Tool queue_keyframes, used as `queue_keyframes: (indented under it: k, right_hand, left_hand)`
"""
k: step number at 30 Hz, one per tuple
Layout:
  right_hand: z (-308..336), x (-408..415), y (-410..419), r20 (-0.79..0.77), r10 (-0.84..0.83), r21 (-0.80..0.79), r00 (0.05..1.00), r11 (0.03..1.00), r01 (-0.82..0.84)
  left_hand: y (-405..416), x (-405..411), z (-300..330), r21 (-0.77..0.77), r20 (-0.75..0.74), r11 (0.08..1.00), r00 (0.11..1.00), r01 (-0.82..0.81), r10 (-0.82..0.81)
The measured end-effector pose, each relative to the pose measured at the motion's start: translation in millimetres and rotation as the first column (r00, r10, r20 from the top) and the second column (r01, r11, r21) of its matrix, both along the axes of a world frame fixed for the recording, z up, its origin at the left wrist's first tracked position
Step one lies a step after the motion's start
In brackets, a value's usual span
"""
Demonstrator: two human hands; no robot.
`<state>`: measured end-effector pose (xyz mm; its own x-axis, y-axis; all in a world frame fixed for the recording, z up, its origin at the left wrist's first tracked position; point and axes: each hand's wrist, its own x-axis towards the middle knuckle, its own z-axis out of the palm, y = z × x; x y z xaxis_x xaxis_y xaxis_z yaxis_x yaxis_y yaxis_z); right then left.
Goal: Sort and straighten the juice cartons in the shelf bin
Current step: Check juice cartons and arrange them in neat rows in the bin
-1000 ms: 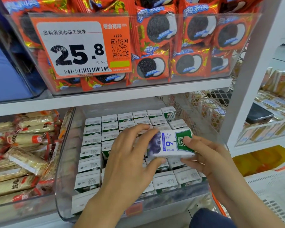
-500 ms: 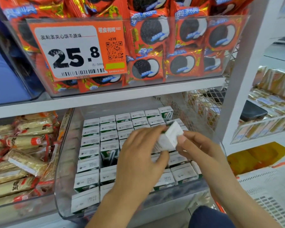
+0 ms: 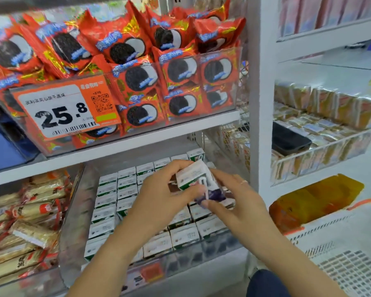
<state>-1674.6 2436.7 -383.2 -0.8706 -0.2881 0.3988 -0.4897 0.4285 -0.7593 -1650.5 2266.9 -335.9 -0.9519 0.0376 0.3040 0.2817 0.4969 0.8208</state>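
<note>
Gripping tilted carton (image 3: 198, 181), both hands (image 3: 159, 200)

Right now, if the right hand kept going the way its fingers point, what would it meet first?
The right hand points up-left and already grips the lifted juice carton; past it, probably the left hand fingers. Depth is unclear.

I was looking into a shop, a snack aisle. White shelves (image 3: 253, 103) carried clear bins of goods: red cookie packs (image 3: 178, 69) behind an orange price tag (image 3: 62, 110) with barcode and QR code, rows of small juice cartons (image 3: 107, 198) below, wrapped snack bars (image 3: 30, 211) at left, and an orange-rimmed shopping basket (image 3: 341, 243).
</note>
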Motion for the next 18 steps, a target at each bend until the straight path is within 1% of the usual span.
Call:
queue_keyframes:
  k: [2,4,6,7,9,11,13,15,18]
  right_hand:
    - [0,-2,1,-0.040,-0.025,0.035,0.999,0.999,0.027]
    - [3,-5,7,-0.155,-0.106,0.092,0.982,0.988,0.121]
    - [5,-7,16,-0.254,-0.216,0.074,0.943,0.968,0.241]
    - [6,-8,20,-0.260,-0.273,0.050,0.926,0.954,0.296]
    - [7,-12,26,-0.198,-0.358,0.052,0.912,0.926,0.375]
    - [6,-18,32,-0.121,-0.400,0.162,0.909,0.895,0.415]
    - [8,-23,37,-0.037,-0.392,0.268,0.919,0.882,0.387]
    - [12,-25,39,0.029,-0.343,0.281,0.939,0.904,0.322]
    - [13,-28,36,-0.027,-0.324,0.344,0.946,0.886,0.313]
  left_hand:
    - [1,-4,5,-0.004,-0.016,1.000,1.000,0.003,-0.004]
    - [2,-11,5,0.017,-0.047,0.999,0.998,-0.027,0.028]
    - [5,-21,1,0.059,-0.087,0.992,0.990,-0.109,0.114]
    - [6,-28,-2,0.076,-0.111,0.986,0.982,-0.148,0.156]
    - [9,-43,-9,0.097,-0.152,0.974,0.964,-0.206,0.219]
    - [12,-61,-16,0.102,-0.171,0.965,0.951,-0.242,0.256]
    - [11,-79,-21,0.117,-0.167,0.958,0.945,-0.263,0.280]
    - [10,-98,-24,0.124,-0.139,0.952,0.945,-0.281,0.297]
    - [6,-122,-27,0.097,-0.097,0.939,0.935,-0.331,0.340]
